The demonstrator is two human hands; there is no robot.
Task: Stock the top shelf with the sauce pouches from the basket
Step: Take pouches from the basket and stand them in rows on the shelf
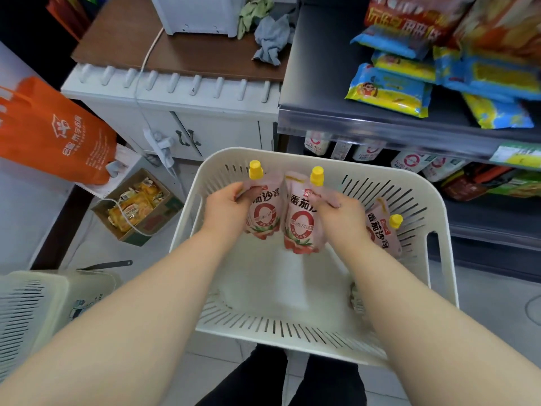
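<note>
Left hand (225,210): you grip one tomato sauce pouch (263,218).
Right hand (341,213): you grip a second pouch (300,227).
White basket (322,160): a third pouch (380,232) leans inside.

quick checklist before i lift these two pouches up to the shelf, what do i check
1. Left hand grips the left pouch: ok.
2. Right hand grips the right pouch: ok.
3. Yellow caps on both held pouches: ok.
4. Room on the shelf: ok, a bare dark stretch lies left of the snack packs.
5. Basket emptied: not ok, a third pouch leans at its right wall.
6. This shelf is the top one: cannot tell.
</note>
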